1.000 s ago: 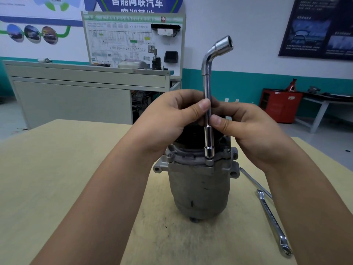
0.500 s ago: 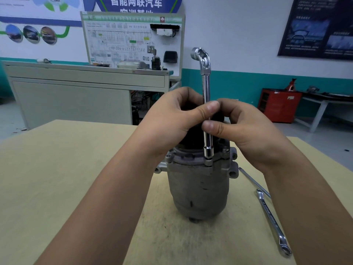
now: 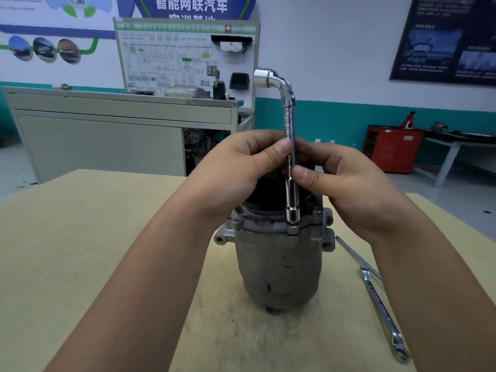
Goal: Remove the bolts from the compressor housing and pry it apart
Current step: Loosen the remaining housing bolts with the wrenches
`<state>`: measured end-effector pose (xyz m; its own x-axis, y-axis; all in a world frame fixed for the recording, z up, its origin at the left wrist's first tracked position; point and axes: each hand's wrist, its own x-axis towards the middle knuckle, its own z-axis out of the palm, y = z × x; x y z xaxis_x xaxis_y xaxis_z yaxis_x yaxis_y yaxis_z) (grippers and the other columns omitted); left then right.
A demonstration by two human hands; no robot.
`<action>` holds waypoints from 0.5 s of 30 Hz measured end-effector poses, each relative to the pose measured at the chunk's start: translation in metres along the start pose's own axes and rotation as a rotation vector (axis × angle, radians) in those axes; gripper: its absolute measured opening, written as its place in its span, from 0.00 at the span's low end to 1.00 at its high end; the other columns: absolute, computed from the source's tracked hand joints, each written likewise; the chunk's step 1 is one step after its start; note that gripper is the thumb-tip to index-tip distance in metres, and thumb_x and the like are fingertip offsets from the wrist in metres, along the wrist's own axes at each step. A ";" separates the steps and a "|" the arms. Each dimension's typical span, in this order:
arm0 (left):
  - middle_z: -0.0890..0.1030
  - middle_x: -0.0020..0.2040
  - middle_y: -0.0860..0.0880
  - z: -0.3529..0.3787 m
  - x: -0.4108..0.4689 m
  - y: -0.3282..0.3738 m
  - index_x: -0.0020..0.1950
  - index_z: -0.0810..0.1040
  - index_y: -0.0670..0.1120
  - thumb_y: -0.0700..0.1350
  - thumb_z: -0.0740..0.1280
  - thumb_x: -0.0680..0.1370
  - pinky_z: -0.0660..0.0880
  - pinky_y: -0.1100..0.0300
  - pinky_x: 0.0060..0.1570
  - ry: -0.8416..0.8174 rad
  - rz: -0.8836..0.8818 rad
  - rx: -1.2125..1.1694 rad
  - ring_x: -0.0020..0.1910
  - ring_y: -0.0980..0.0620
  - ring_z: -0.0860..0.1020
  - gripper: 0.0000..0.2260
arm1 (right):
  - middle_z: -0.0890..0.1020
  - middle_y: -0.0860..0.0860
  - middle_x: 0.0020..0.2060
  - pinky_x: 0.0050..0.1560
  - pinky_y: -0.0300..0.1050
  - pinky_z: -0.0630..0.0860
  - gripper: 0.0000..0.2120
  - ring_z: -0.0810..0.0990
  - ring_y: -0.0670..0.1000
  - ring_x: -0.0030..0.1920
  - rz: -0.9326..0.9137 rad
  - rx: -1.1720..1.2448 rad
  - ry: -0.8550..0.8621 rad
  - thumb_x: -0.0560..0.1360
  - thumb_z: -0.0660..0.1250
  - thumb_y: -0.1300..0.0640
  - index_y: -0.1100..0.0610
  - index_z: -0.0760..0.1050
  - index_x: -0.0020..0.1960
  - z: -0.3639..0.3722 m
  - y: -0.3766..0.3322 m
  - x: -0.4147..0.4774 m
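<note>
Chrome L-shaped wrench stands upright on rough grey compressor housing.

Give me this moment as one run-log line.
left hand: pinches L-wrench shaft | right hand: pinches it too | L-wrench: upright, socket on compressor housing flange | flat wrench: on table

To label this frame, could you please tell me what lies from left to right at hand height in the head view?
In order: grey cabinet → left hand → socket wrench → right hand → red cabinet.
</note>
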<state>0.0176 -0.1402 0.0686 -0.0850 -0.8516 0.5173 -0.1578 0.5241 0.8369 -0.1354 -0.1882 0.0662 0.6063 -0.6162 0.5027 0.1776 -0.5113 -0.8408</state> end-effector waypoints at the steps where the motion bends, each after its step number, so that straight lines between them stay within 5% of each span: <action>1: 0.85 0.46 0.52 -0.001 0.000 0.000 0.46 0.82 0.51 0.43 0.62 0.80 0.76 0.65 0.51 -0.002 0.001 0.000 0.49 0.57 0.82 0.10 | 0.85 0.43 0.41 0.47 0.31 0.75 0.13 0.82 0.40 0.47 0.004 0.001 -0.001 0.67 0.65 0.59 0.53 0.79 0.50 0.000 0.000 0.000; 7: 0.84 0.45 0.46 -0.001 0.001 -0.001 0.44 0.82 0.49 0.47 0.65 0.77 0.76 0.58 0.52 0.048 -0.022 0.058 0.46 0.53 0.81 0.06 | 0.85 0.49 0.45 0.49 0.34 0.76 0.12 0.82 0.46 0.50 0.064 0.045 -0.007 0.68 0.65 0.57 0.55 0.80 0.49 -0.003 0.002 0.000; 11: 0.83 0.45 0.40 0.002 0.001 0.000 0.40 0.81 0.49 0.52 0.68 0.71 0.76 0.62 0.42 0.071 -0.031 0.060 0.41 0.54 0.79 0.07 | 0.85 0.46 0.43 0.48 0.32 0.75 0.11 0.82 0.43 0.48 0.047 -0.006 -0.026 0.68 0.68 0.53 0.54 0.80 0.48 -0.002 -0.001 -0.002; 15: 0.81 0.35 0.50 0.005 0.002 -0.001 0.30 0.78 0.53 0.51 0.71 0.68 0.73 0.65 0.35 0.104 -0.035 0.011 0.34 0.55 0.78 0.08 | 0.81 0.53 0.43 0.48 0.37 0.78 0.21 0.80 0.43 0.44 0.030 -0.111 0.026 0.61 0.72 0.52 0.63 0.77 0.49 0.000 -0.002 -0.002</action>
<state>0.0127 -0.1426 0.0679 0.0233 -0.8634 0.5039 -0.1699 0.4933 0.8531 -0.1367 -0.1864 0.0668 0.5897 -0.6466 0.4839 0.0717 -0.5550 -0.8288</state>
